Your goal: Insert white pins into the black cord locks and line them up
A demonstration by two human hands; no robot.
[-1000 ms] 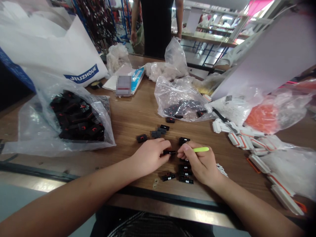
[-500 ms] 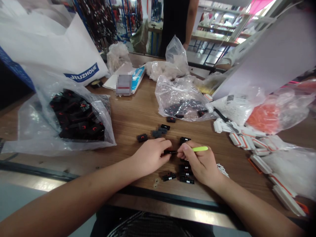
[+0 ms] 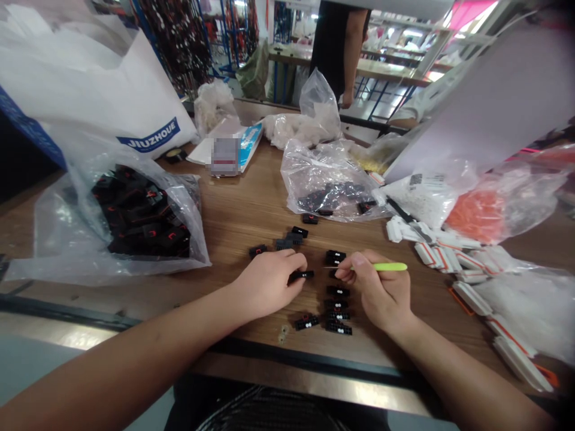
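Brown wood-grain tabletop [image 3: 233, 209]: left hand [image 3: 269, 281] pinches small black plastic block [image 3: 307, 274]; right hand [image 3: 384, 293] grips slim lime-green-handled tool [image 3: 392, 267]. Behind: person in black [image 3: 330, 39], long benches [image 3: 390, 70].

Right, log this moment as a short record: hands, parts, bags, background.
Left hand: pinches a black part
Right hand: holds a green-handled pick, its tip apart from that part
Beside right hand: dotted parts in a rough column
Left bag: clear plastic, black parts with red marks inside
Far left: white bag printed JIUZHOUE
Background: a person in black, face out of frame
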